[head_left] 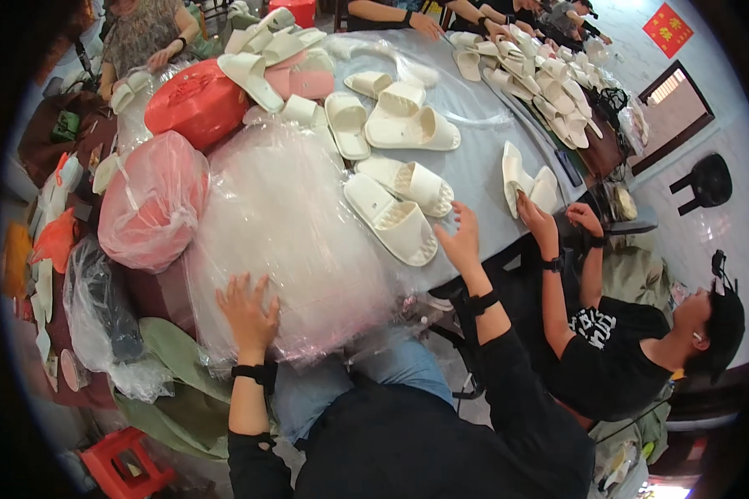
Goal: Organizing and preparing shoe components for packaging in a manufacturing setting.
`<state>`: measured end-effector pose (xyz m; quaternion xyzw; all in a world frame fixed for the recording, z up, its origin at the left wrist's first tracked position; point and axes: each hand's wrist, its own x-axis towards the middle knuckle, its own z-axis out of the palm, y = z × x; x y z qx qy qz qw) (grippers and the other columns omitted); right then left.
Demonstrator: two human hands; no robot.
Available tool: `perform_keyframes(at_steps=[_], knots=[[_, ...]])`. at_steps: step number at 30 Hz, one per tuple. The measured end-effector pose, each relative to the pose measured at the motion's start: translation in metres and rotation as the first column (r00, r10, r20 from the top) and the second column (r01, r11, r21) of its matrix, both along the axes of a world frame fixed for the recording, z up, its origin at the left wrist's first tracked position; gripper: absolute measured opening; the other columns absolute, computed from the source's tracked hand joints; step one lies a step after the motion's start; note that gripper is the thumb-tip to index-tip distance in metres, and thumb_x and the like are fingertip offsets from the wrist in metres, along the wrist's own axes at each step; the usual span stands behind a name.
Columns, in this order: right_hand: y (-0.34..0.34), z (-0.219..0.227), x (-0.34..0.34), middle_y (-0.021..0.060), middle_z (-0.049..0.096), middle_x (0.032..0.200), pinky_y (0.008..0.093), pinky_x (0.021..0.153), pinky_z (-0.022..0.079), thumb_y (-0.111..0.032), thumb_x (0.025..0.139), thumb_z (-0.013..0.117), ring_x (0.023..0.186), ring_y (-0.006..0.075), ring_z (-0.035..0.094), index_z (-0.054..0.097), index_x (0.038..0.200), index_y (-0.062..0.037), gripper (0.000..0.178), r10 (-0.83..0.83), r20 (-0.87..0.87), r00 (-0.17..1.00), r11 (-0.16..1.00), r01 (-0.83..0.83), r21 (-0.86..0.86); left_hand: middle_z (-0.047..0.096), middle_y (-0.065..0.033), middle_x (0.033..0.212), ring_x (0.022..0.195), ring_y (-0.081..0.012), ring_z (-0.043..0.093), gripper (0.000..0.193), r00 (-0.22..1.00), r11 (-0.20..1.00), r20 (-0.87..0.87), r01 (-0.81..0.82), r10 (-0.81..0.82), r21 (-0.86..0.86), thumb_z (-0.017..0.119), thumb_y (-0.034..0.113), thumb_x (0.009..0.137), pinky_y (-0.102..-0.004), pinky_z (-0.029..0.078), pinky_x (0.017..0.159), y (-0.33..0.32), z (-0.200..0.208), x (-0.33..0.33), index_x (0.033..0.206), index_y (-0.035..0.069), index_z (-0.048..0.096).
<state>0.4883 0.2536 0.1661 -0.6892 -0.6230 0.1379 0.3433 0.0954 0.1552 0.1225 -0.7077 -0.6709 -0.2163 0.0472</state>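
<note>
My left hand rests with fingers spread on a stack of clear plastic bags at the table's near edge. Just right of a white slide slipper, my right hand is held with fingers apart and nothing in it. That slipper lies beside its mate, partly overlapping it. Behind them are more white slippers, a single one and a stacked pair.
Left of the bags sit a red plastic roll and a pink bundle in clear wrap. To the right, a co-worker handles a white slipper pair. Slippers pile up at the far right. A red stool stands lower left.
</note>
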Motion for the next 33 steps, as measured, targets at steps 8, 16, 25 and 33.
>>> perform_keyframes(at_steps=[8, 16, 25, 33], knots=[[0.043, 0.009, -0.031, 0.0192, 0.036, 0.14, 0.0484, 0.098, 0.034, -0.05, 0.061, 0.075, 0.127, 0.0327, 0.037, 0.058, 0.119, -0.0199, 0.068, 0.531, 0.546, 0.648, 0.847, -0.417, -0.329, 0.049, -0.0124, 0.124, 0.124, -0.0336, 0.037, 0.043, 1.0, 1.0, -0.007, 0.02, -0.02, 0.022, 0.06, 0.034, 0.076, -0.0586, 0.015, 0.106, -0.002, -0.003, 0.0, 0.116, 0.02, 0.059], [0.068, 0.02, -0.011, 0.0203, 0.031, 0.143, 0.0481, 0.099, 0.034, -0.062, 0.048, 0.076, 0.123, 0.0334, 0.042, 0.06, 0.118, -0.0203, 0.084, 0.448, 0.693, 0.565, 0.894, -0.271, -0.357, 0.05, -0.0133, 0.124, 0.125, -0.0339, 0.036, 0.044, 1.0, 1.0, -0.006, 0.01, -0.01, -0.001, 0.059, 0.038, 0.076, -0.0594, 0.015, 0.106, 0.001, -0.005, 0.003, 0.117, 0.021, 0.06], [0.073, 0.018, -0.004, 0.0294, 0.03, 0.14, 0.0464, 0.096, 0.039, -0.072, 0.049, 0.07, 0.113, 0.0409, 0.05, 0.058, 0.122, -0.0207, 0.09, 0.454, 0.663, 0.595, 0.891, -0.301, -0.34, 0.05, -0.0128, 0.123, 0.124, -0.0334, 0.037, 0.043, 1.0, 1.0, -0.014, 0.005, -0.004, 0.025, 0.059, 0.038, 0.077, -0.0606, 0.015, 0.105, -0.002, -0.009, 0.0, 0.116, 0.021, 0.059], [0.056, 0.004, -0.017, 0.0178, 0.045, 0.129, 0.0447, 0.076, 0.048, -0.068, 0.063, 0.065, 0.098, 0.0328, 0.058, 0.062, 0.112, -0.0082, 0.077, 0.361, 0.715, 0.599, 0.931, -0.28, -0.235, 0.05, -0.0121, 0.123, 0.123, -0.0337, 0.038, 0.043, 1.0, 0.999, 0.023, 0.005, -0.006, 0.033, 0.059, 0.037, 0.077, -0.0596, 0.015, 0.105, -0.003, -0.007, -0.001, 0.116, 0.021, 0.059]])
